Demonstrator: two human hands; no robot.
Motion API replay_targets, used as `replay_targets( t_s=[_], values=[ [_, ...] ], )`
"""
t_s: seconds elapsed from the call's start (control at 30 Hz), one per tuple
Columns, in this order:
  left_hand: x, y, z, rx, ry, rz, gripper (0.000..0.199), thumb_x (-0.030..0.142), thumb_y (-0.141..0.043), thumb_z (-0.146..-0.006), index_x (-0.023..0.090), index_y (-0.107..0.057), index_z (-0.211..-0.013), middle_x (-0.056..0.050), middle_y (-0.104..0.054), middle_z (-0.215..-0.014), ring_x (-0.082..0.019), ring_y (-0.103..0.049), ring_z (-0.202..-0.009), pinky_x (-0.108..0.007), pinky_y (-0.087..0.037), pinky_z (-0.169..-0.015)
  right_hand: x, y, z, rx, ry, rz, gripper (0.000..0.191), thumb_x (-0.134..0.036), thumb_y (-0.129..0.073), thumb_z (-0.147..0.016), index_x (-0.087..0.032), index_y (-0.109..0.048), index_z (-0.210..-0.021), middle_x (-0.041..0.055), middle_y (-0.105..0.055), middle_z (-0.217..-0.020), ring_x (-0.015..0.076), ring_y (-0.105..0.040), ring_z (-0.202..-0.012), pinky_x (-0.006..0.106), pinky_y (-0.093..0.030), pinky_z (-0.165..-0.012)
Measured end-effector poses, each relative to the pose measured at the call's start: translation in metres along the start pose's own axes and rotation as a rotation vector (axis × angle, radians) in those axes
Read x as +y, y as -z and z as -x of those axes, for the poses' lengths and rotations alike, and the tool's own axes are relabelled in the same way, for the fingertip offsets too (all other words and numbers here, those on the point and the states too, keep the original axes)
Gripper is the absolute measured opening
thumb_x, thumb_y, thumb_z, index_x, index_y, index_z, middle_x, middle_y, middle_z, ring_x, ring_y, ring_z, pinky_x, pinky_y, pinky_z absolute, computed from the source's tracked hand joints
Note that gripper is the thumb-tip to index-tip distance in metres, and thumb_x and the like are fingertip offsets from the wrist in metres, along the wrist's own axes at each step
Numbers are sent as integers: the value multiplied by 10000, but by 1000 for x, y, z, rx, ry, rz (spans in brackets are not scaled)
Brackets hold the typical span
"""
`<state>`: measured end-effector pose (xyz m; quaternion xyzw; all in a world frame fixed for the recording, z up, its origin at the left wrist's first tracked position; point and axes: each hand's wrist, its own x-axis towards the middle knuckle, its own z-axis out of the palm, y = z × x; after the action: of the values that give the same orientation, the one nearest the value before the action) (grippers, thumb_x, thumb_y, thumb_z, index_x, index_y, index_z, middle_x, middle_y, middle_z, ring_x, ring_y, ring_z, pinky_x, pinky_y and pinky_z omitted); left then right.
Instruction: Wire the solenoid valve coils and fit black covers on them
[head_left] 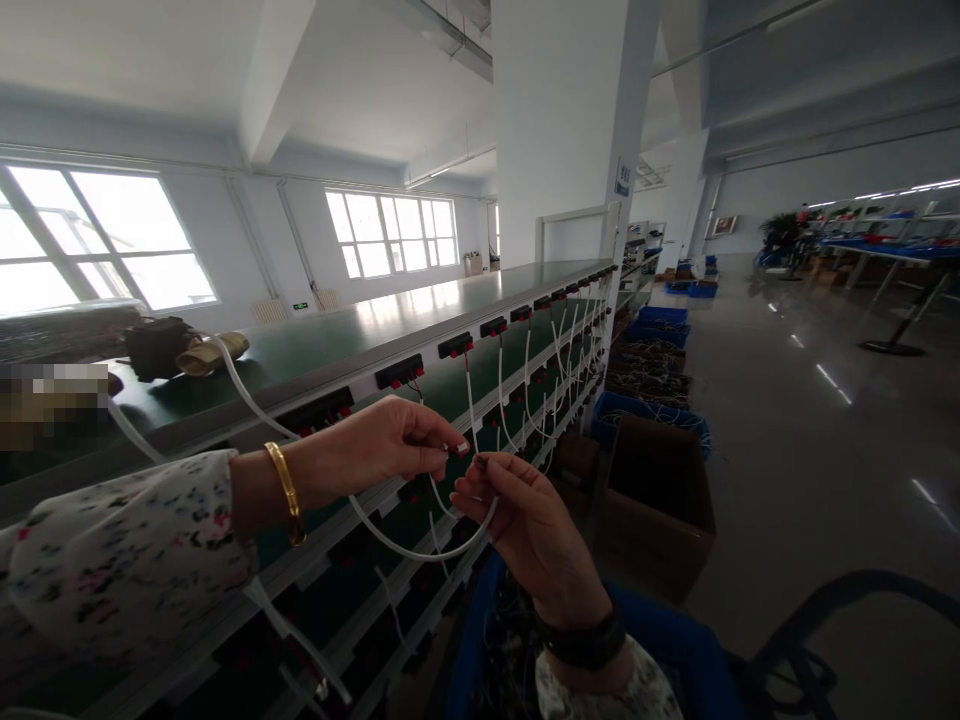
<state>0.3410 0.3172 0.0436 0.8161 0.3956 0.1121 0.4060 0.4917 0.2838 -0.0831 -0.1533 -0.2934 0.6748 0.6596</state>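
Between the thumb and forefinger of my left hand (397, 440) is a small white connector (462, 447), its tip poking out past the fingers. Close beside it, almost fingertip to fingertip, my right hand (529, 515) pinches the end of a white cable (420, 556). That cable hangs in a loop below both hands. Whether the connector belongs to the same cable cannot be made out. Just behind the hands, black terminal blocks with red clips (400, 372) line the rack edge, and white cables (472, 400) dangle from several of them.
A long green-topped rack (450, 300) runs away ahead beside a white pillar (559, 120). Below my right hand stands a blue bin (675, 640) with cables inside. A brown box (660, 500) and more blue bins line the aisle. Rolls lie on the rack top at left.
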Motion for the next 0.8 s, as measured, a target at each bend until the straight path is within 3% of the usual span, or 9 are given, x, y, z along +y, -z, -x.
replay_targets(
  t_s=[0.13, 0.27, 0.5, 0.63, 0.8],
  values=[
    [-3, 0, 1, -46, 16, -2, 245, 207, -549, -760, 164, -632, -987, 19, -598, -740, -116, -533, -686, -243, -419, -663, 5, -1, -2, 92, 158, 161, 205, -313, -769, -666, -162, -699, -786, -4, -642, -649, 97, -583, -599, 214, -478, -615],
    [-4, 1, 1, -48, 27, 17, 230, 235, -563, -769, 160, -628, -977, 5, -617, -764, -130, -557, -709, -259, -433, -679, 10, -2, -5, 166, 336, 341, 177, -326, -749, -686, -179, -700, -771, -6, -637, -659, 106, -559, -614, 223, -438, -602],
    [-11, -1, 5, -19, -46, -20, 220, 233, -532, -801, 153, -581, -1000, 12, -611, -711, -129, -560, -668, -251, -430, -633, 16, -1, -4, 162, 373, 404, 160, -334, -711, -737, -189, -672, -793, -11, -622, -656, 109, -557, -610, 228, -437, -591],
    [-15, -7, 12, 37, -72, -44, 184, 181, -525, -789, 162, -508, -971, 34, -608, -654, -115, -542, -593, -234, -409, -574, 17, -5, 0, 130, 434, 402, 114, -311, -673, -780, -207, -664, -826, 0, -646, -768, 119, -583, -691, 239, -469, -663],
    [-20, -18, 21, 190, -56, -62, 48, 164, -521, -775, 167, -550, -813, 37, -582, -643, -110, -542, -600, -220, -419, -569, 24, -14, 2, 62, 533, 530, 65, -260, -620, -822, -217, -654, -857, 22, -644, -890, 134, -584, -754, 253, -477, -696]
  ],
)
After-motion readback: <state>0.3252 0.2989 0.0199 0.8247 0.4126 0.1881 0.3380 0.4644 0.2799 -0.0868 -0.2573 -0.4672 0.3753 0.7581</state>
